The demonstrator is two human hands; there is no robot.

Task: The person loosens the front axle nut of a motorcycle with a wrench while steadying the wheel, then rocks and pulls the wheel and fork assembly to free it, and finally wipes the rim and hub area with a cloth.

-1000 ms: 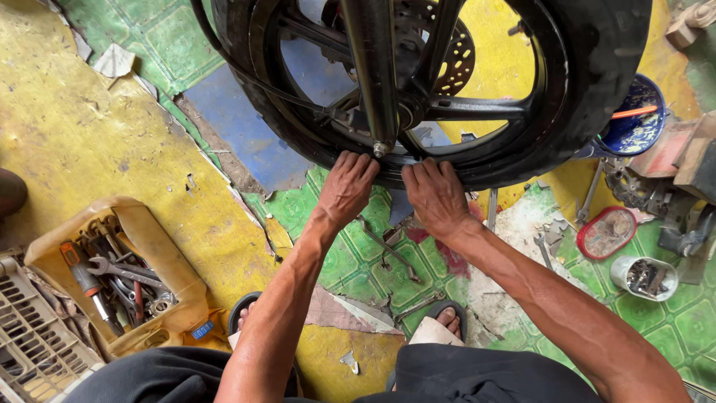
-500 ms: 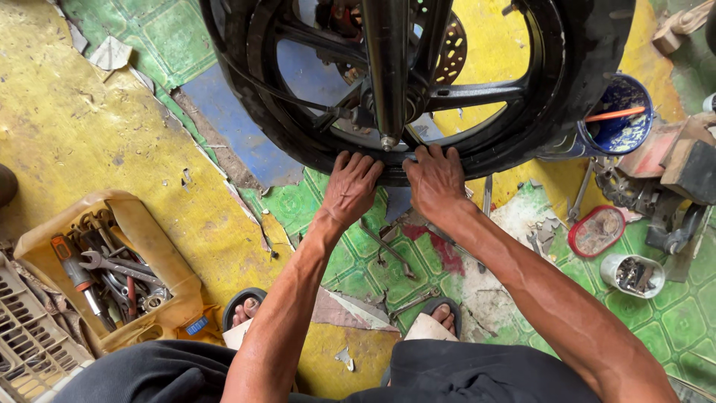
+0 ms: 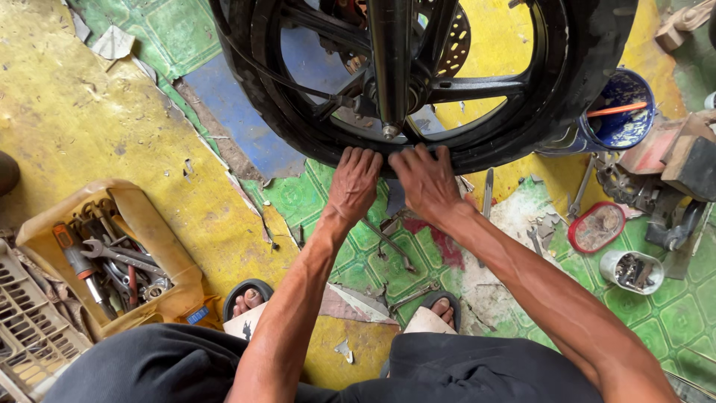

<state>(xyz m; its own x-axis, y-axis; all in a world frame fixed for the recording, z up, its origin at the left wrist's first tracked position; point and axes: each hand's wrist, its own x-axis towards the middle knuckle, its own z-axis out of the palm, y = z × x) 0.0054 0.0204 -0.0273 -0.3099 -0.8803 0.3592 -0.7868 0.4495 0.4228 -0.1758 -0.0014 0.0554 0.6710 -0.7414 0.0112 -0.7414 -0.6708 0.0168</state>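
Both hands press flat, fingers together, on the lower rim of the tyre (image 3: 477, 153) standing just ahead, left hand (image 3: 356, 181) and right hand (image 3: 425, 181) side by side below the fork (image 3: 389, 67), gripping nothing

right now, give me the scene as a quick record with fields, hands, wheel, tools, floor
left hand: fingers pressed on the tyre's lower edge
right hand: beside it, on the same edge
wheel: black tyre on a black spoked rim, fork leg across it
tool tub: yellow, at left, holds spanners and screwdrivers
floor tools: wrench lying under the hands
blue pot: right of the wheel
floor: worn yellow and green covering
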